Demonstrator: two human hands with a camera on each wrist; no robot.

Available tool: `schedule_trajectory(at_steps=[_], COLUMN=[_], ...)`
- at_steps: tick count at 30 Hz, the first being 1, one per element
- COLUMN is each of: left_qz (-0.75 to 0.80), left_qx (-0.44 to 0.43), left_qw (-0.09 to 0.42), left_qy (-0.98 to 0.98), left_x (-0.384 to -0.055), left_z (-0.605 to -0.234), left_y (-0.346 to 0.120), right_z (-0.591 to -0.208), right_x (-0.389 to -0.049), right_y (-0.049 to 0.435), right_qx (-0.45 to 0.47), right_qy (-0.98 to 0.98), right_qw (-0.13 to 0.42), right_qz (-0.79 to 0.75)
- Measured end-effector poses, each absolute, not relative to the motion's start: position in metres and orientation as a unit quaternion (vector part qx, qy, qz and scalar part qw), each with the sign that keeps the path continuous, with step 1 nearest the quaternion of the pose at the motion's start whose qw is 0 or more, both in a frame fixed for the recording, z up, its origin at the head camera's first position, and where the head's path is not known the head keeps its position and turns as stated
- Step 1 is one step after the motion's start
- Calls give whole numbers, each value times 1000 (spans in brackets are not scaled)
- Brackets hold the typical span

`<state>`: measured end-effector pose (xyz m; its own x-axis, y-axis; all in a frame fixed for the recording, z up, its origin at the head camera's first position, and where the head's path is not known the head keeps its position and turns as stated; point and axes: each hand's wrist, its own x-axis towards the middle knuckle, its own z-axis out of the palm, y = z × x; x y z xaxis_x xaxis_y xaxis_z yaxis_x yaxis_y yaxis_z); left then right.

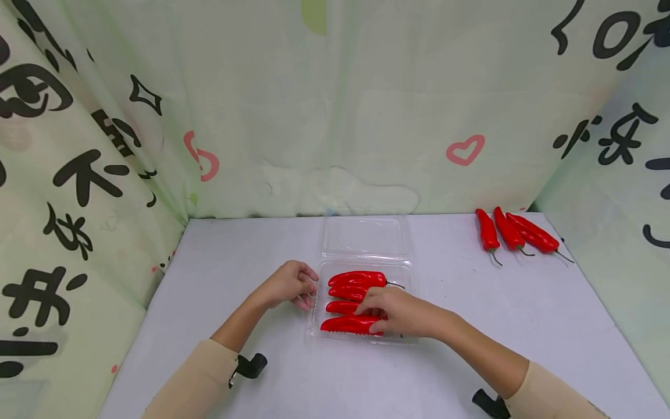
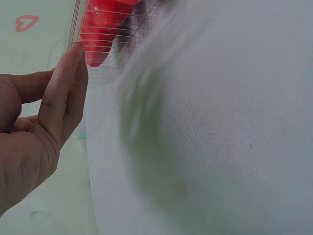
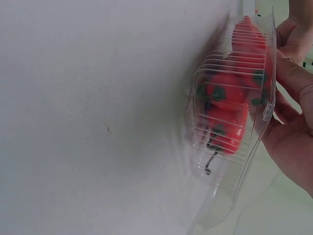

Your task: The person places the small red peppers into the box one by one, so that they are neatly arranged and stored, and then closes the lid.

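A clear plastic clamshell box lies with its lid folded back behind it. Several red chili peppers lie side by side in its base, stems to the right. My right hand reaches in from the right and pinches the nearest chili pepper between thumb and fingers near the stem end. In the right wrist view, ribbed plastic covers the peppers' green stem ends. My left hand is at the box's left wall, its extended fingertips right at the rim and no pepper in it.
Three more red chili peppers lie at the table's back right corner. A white cloth covers the table. Patterned curtains enclose it at the back and both sides.
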<state>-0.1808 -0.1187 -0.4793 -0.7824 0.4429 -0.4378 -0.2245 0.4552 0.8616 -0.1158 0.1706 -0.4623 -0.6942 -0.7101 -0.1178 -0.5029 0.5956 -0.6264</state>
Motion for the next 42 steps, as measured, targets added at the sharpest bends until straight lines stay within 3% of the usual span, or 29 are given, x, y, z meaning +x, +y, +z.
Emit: schedule_trajectory(at_steps=[42], left_qz=[523], left_qx=[74], left_qw=[324], left_qy=[785], left_x=[-180], left_z=[-478], left_y=[-119], right_z=[-465], right_x=[-116], right_y=[172], right_qx=[-335], right_qy=[877], right_qw=[175], right_qz=[-298])
